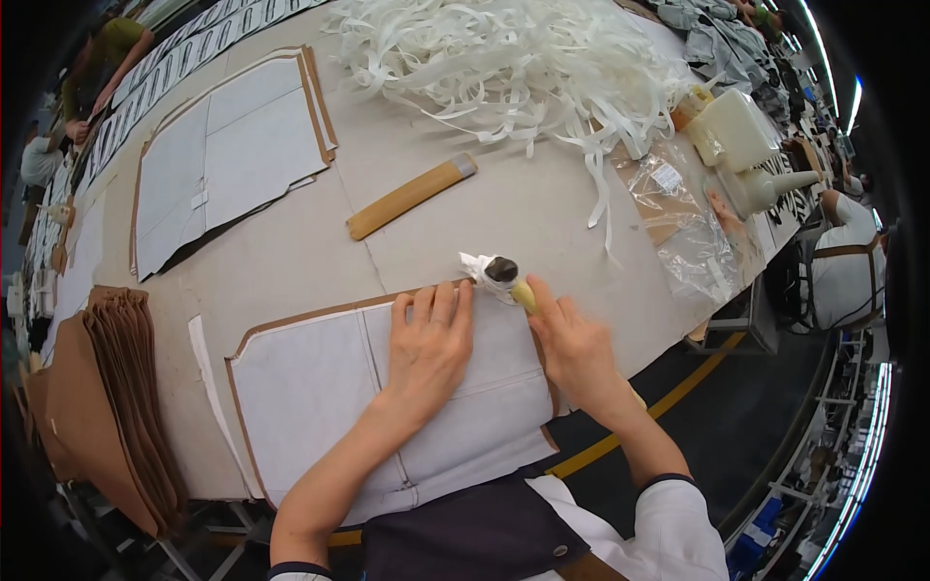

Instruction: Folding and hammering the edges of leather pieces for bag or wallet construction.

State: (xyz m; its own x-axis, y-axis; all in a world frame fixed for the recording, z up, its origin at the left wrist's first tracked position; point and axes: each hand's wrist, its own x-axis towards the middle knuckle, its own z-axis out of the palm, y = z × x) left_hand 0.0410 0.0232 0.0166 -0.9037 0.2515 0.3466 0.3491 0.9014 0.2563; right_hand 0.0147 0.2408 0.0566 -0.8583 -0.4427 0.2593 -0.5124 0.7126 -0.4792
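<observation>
My right grip (576, 339) closes around the white-wrapped hammer (501, 270); my left grip (431, 339) lies flat, pinching nothing, on the panel (300, 366) beneath it. A stray blow could catch my left fingertips, just beside the hammer's head.

White, brown-edged flat panel (291, 387) lies at a beige tabletop's (567, 198) near edge.
Behind it lie a flat tan bar (412, 198), then tangled white ribbons (513, 63); left, stacked brown sheets (116, 407); right rear, clear plastic bag (690, 242).
</observation>
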